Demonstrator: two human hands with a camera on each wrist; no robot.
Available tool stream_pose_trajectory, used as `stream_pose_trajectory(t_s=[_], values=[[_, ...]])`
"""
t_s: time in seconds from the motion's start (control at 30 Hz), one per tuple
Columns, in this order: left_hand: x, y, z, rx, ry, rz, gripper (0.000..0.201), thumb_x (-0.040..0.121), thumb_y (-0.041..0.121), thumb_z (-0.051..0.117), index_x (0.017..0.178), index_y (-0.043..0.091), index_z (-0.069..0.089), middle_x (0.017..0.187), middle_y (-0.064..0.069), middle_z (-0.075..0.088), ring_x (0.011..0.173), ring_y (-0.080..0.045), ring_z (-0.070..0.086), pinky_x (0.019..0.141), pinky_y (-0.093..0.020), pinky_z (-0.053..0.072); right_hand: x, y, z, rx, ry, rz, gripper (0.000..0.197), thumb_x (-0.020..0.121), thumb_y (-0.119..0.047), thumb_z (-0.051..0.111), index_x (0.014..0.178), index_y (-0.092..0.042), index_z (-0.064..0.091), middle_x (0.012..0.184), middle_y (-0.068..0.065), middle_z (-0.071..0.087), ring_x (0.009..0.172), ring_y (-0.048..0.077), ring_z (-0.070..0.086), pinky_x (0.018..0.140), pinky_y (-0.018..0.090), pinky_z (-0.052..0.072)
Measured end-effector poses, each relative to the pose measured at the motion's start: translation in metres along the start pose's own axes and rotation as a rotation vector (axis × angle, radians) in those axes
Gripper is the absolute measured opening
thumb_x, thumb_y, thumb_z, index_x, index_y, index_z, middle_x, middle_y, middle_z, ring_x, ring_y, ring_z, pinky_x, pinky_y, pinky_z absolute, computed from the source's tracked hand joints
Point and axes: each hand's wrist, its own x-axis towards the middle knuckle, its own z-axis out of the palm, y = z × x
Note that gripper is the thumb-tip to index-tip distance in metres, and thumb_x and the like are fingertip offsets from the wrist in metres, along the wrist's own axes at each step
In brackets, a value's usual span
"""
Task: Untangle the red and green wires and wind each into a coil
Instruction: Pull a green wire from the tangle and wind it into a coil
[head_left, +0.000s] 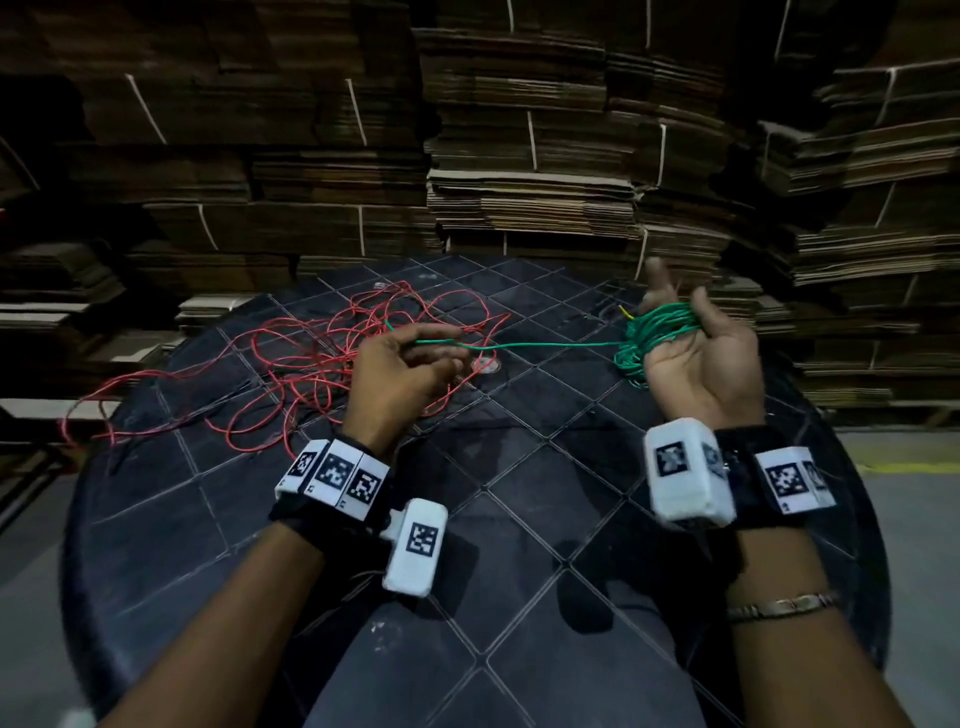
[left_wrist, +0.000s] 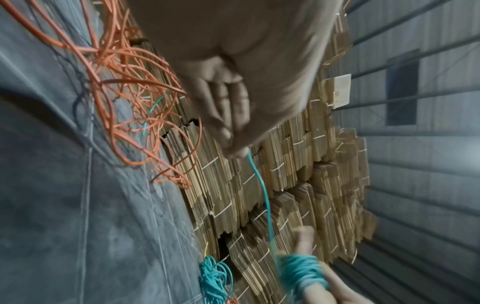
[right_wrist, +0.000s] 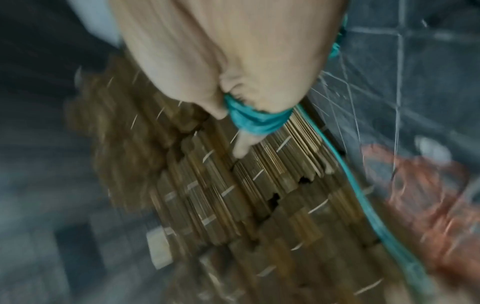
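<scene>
The red wire (head_left: 311, 358) lies as a loose tangle on the far left of the black table (head_left: 519, 519). My right hand (head_left: 678, 306) is palm up at the right. The green wire coil (head_left: 660, 327) is wound around its fingers, with the thumb over the turns and some loops hanging below. One taut green strand (head_left: 545, 344) runs left to my left hand (head_left: 447, 343), which pinches it above the red tangle. In the left wrist view the left fingertips (left_wrist: 233, 148) pinch the strand (left_wrist: 262, 185), which leads to the coil (left_wrist: 301, 271). The right wrist view is blurred but shows the coil (right_wrist: 254, 119) around the fingers.
Tall stacks of flattened cardboard (head_left: 519, 156) stand right behind the round table. The table's quilted black cover reaches toward me. A small pale disc (head_left: 485, 364) sits at its centre. The floor shows a yellow line (head_left: 904, 467) at the right.
</scene>
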Motion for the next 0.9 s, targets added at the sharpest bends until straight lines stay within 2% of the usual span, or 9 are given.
stream_pose_trajectory(t_s=[0.17,0.23,0.33,0.47,0.57,0.63,0.73,0.83,0.9], values=[[-0.002,0.004,0.007,-0.079,0.049,0.236,0.026,0.085,-0.003,0.079,0.111,-0.002,0.076,0.104,-0.009,0.080,0.097,-0.019,0.077,0.084,-0.024,0.059,0.006,0.043,-0.002,-0.756,0.317,0.006,0.016,0.099,0.001,0.053,0.106,0.016,0.056,0.139,0.039,0.049,0.100,0.027,0.067,0.079,0.029,0.050],[-0.003,0.005,0.009,-0.106,0.078,0.290,0.024,0.087,0.000,0.079,0.111,-0.001,0.076,0.106,-0.009,0.080,0.098,-0.022,0.075,0.086,-0.028,0.058,0.001,0.059,-0.007,-1.148,0.215,0.176,0.034,0.094,-0.004,0.062,0.112,0.024,0.055,0.134,0.041,0.050,0.099,0.030,0.062,0.084,0.040,0.049],[0.000,0.003,0.006,-0.150,0.109,0.282,0.025,0.090,0.006,0.078,0.114,0.008,0.076,0.109,-0.007,0.079,0.099,-0.026,0.074,0.086,-0.038,0.059,-0.015,0.077,0.001,-1.492,-0.098,0.448,0.020,0.091,-0.015,0.066,0.096,0.003,0.071,0.118,0.032,0.067,0.091,0.028,0.063,0.091,0.047,0.053],[0.003,0.002,0.000,-0.211,0.128,0.248,0.036,0.092,0.008,0.075,0.128,0.007,0.069,0.117,-0.012,0.077,0.109,-0.023,0.074,0.085,-0.027,0.059,-0.038,0.092,0.029,-1.374,-0.329,0.687,0.043,0.108,-0.020,0.043,0.081,0.002,0.067,0.071,0.013,0.073,0.059,0.016,0.066,0.062,0.022,0.045],[0.008,-0.002,-0.004,-0.224,0.161,0.207,0.031,0.097,0.012,0.070,0.127,0.003,0.068,0.108,-0.016,0.078,0.100,-0.028,0.077,0.082,-0.033,0.063,-0.047,0.093,0.037,-1.277,-0.353,0.648,0.057,0.104,-0.047,0.047,0.098,0.006,0.067,0.067,0.014,0.063,0.043,0.015,0.049,0.048,0.024,0.037],[0.011,-0.005,-0.010,-0.222,0.209,0.147,0.031,0.098,0.021,0.070,0.122,0.001,0.069,0.091,-0.018,0.079,0.079,-0.026,0.078,0.066,-0.033,0.063,-0.047,0.089,0.038,-1.255,-0.407,0.642,0.061,0.101,-0.051,0.051,0.109,0.007,0.069,0.058,0.008,0.054,0.039,0.012,0.038,0.043,0.022,0.030],[0.016,-0.009,-0.020,-0.195,0.294,0.094,0.038,0.099,0.035,0.068,0.120,0.003,0.068,0.062,-0.012,0.071,0.045,-0.017,0.064,0.044,-0.024,0.051,-0.051,0.078,0.038,-1.278,-0.519,0.692,0.056,0.100,-0.049,0.055,0.098,0.004,0.075,0.044,0.002,0.041,0.032,0.011,0.026,0.036,0.023,0.016],[0.022,-0.014,-0.031,-0.203,0.418,0.074,0.038,0.104,0.035,0.061,0.119,0.000,0.068,0.047,0.001,0.059,0.036,-0.008,0.049,0.039,-0.018,0.039,-0.049,0.068,0.037,-1.198,-0.466,0.701,0.049,0.095,-0.043,0.062,0.079,0.002,0.075,0.034,0.001,0.029,0.027,0.012,0.015,0.040,0.028,0.007],[0.024,-0.014,-0.034,-0.223,0.462,0.054,0.035,0.105,0.036,0.059,0.116,0.004,0.069,0.048,0.002,0.061,0.037,-0.007,0.047,0.040,-0.017,0.037,-0.047,0.060,0.036,-1.052,-0.407,0.682,0.049,0.088,-0.046,0.067,0.068,-0.001,0.069,0.031,0.000,0.025,0.025,0.011,0.015,0.034,0.020,0.011]])
